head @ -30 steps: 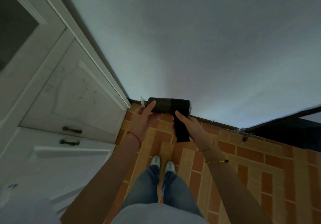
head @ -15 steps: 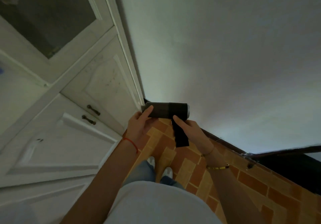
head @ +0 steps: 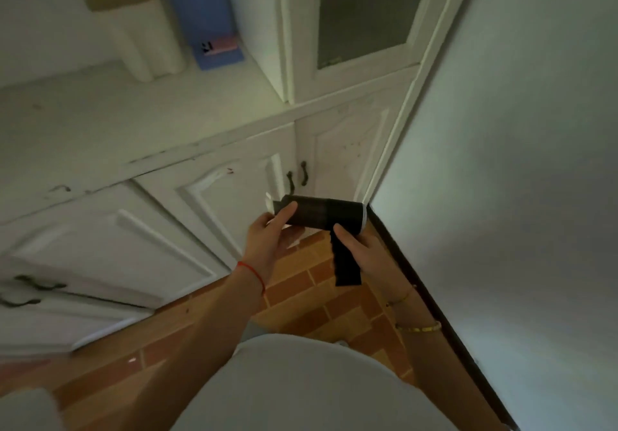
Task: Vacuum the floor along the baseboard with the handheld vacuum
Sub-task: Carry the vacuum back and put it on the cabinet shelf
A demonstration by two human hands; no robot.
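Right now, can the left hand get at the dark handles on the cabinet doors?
Probably yes. The left hand holds the vacuum by its front end, just below the cabinet handles. Nothing stands between them, but it must first let go.

You are looking at a dim, grainy picture with a greenish cast. The brightest patch falls low on the wall (head: 501,297) just above the dark baseboard (head: 434,297), fading to grey shadow higher up. The cabinet (head: 200,196) lines bow toward the edges, and the left side smears with motion blur.
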